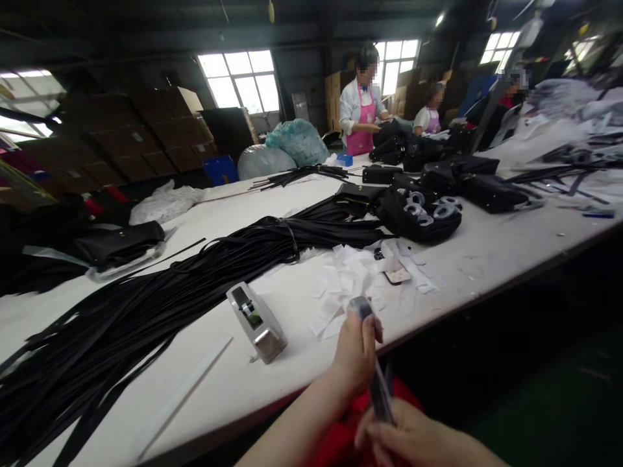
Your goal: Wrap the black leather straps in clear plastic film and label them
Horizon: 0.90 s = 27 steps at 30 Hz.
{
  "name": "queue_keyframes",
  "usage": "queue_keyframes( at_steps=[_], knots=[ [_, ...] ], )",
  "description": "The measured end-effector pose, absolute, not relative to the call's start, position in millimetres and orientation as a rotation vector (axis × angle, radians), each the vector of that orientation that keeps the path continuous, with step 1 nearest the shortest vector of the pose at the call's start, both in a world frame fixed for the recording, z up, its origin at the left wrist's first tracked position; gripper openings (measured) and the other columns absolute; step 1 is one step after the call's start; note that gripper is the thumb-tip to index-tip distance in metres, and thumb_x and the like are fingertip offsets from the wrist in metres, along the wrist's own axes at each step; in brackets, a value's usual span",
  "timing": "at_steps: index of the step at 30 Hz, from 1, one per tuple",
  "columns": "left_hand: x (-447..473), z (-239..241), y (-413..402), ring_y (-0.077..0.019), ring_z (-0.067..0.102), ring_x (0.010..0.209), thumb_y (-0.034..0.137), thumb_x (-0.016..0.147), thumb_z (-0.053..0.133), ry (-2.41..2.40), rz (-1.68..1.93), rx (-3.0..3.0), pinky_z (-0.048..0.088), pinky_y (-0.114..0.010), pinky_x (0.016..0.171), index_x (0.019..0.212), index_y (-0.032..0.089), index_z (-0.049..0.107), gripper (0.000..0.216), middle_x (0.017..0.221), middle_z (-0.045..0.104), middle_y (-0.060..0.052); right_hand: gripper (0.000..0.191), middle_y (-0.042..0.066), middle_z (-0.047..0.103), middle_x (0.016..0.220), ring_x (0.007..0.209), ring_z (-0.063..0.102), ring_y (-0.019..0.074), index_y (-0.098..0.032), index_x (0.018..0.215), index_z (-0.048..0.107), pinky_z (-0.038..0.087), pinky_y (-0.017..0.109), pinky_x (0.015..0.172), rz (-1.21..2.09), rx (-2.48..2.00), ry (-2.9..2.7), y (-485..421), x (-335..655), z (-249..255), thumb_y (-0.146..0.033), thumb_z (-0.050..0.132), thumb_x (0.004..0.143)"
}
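My left hand (pixel 355 353) is closed around the upper end of a narrow strap wrapped in clear film (pixel 376 383), at the table's near edge. Lower down, my right hand (pixel 413 438) pinches the bottom end of the same strap, just in front of my red clothing. A tape dispenser (pixel 256 321) lies on the white table (pixel 487 253) to the left of my hands. Scattered white paper slips (pixel 350 279) lie just beyond my left hand. A big bundle of long black straps (pixel 160 292) stretches across the table to the left.
Black bags (pixel 418 211) and tape rolls sit further along the table, with more bags and straps behind. A white ruler-like strip (pixel 189 386) lies near the front edge. Three people work at the far end by stacked cardboard boxes (pixel 146 136) and windows.
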State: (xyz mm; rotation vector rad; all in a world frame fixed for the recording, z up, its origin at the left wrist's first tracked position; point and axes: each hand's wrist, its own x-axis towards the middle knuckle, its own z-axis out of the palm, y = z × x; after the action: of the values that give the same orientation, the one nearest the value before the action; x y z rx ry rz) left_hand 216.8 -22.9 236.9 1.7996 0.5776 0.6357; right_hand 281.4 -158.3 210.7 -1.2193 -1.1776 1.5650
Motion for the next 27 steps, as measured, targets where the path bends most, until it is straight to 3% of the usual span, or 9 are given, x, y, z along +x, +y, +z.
queue_keyframes(
  at_steps=[4,6,9,11,13,17,21,25,27],
  knots=[
    [199,208,-13,-0.0307,0.058,0.083,0.055,0.095,0.025,0.521,0.58,2.342,0.047,-0.051,0.079,0.098,0.011,0.061,0.056,0.09,0.063,-0.019,0.055,-0.007,0.041,0.041,0.038,0.038,0.0062,-0.013,0.079,0.068,0.034,0.02,0.047,1.488,-1.101,-0.982,-169,320,225,-0.066,0.055,0.085],
    [191,206,-21,-0.0276,0.057,0.076,0.06,0.093,0.027,0.408,0.434,2.378,0.047,-0.046,0.075,0.093,0.013,0.063,0.059,0.083,0.063,-0.015,0.055,-0.006,0.042,0.037,0.034,0.038,0.0085,-0.015,0.076,0.065,0.038,0.023,0.045,1.291,-1.332,-0.91,-168,361,231,-0.067,0.051,0.085],
    [189,223,-38,-0.0145,0.044,0.05,0.066,0.093,0.021,0.395,0.142,1.923,0.045,-0.031,0.057,0.078,0.016,0.064,0.068,0.055,0.048,0.0,0.045,0.008,0.071,0.078,0.068,0.065,0.0204,-0.014,0.097,0.068,0.053,0.033,0.07,0.799,-1.788,-1.035,-163,401,233,-0.055,0.066,0.078],
    [196,242,-45,-0.0102,0.033,0.039,0.071,0.092,0.019,0.375,0.021,1.477,0.039,-0.025,0.045,0.078,0.014,0.066,0.075,0.044,0.035,0.005,0.052,0.013,0.067,0.117,0.107,0.062,0.0274,-0.017,0.123,0.062,0.047,0.04,0.098,0.682,-1.797,-1.199,-160,397,231,-0.044,0.069,0.079],
    [206,261,-42,-0.0079,0.027,0.034,0.074,0.089,0.027,0.346,0.023,1.132,0.035,-0.023,0.04,0.083,0.01,0.068,0.075,0.041,0.03,0.008,0.054,0.012,0.062,0.127,0.119,0.056,0.0289,-0.02,0.133,0.055,0.041,0.042,0.106,0.832,-1.628,-1.292,-157,372,225,-0.041,0.064,0.084],
    [223,273,-9,-0.0084,0.039,0.045,0.067,0.087,0.048,0.411,0.429,1.01,0.046,-0.027,0.056,0.097,0.011,0.064,0.059,0.056,0.042,0.006,0.045,0.006,0.066,0.091,0.09,0.061,0.0224,-0.018,0.108,0.068,0.05,0.033,0.085,1.254,-1.448,-1.171,-154,308,211,-0.056,0.054,0.09],
    [217,236,19,-0.0212,0.053,0.069,0.056,0.089,0.046,0.796,0.894,1.841,0.047,-0.04,0.075,0.073,0.019,0.053,0.041,0.07,0.053,-0.006,0.049,-0.001,0.054,0.063,0.057,0.048,0.0088,-0.015,0.088,0.072,0.04,0.019,0.056,1.512,-1.179,-1.129,-167,305,211,-0.063,0.063,0.082],
    [200,200,4,-0.0279,0.056,0.073,0.054,0.086,0.042,0.495,0.576,2.493,0.046,-0.043,0.07,0.081,0.017,0.06,0.042,0.077,0.062,-0.014,0.05,-0.01,0.032,0.037,0.034,0.028,0.0055,-0.014,0.079,0.066,0.031,0.019,0.041,1.31,-1.139,-0.883,-174,367,224,-0.063,0.055,0.086],
    [196,203,-12,-0.0248,0.056,0.071,0.056,0.089,0.039,0.404,0.377,2.482,0.045,-0.038,0.067,0.083,0.017,0.063,0.046,0.077,0.063,-0.012,0.045,-0.008,0.041,0.041,0.036,0.034,0.0072,-0.016,0.078,0.064,0.038,0.022,0.046,1.092,-1.398,-0.899,-170,398,227,-0.06,0.058,0.085]
  ],
)
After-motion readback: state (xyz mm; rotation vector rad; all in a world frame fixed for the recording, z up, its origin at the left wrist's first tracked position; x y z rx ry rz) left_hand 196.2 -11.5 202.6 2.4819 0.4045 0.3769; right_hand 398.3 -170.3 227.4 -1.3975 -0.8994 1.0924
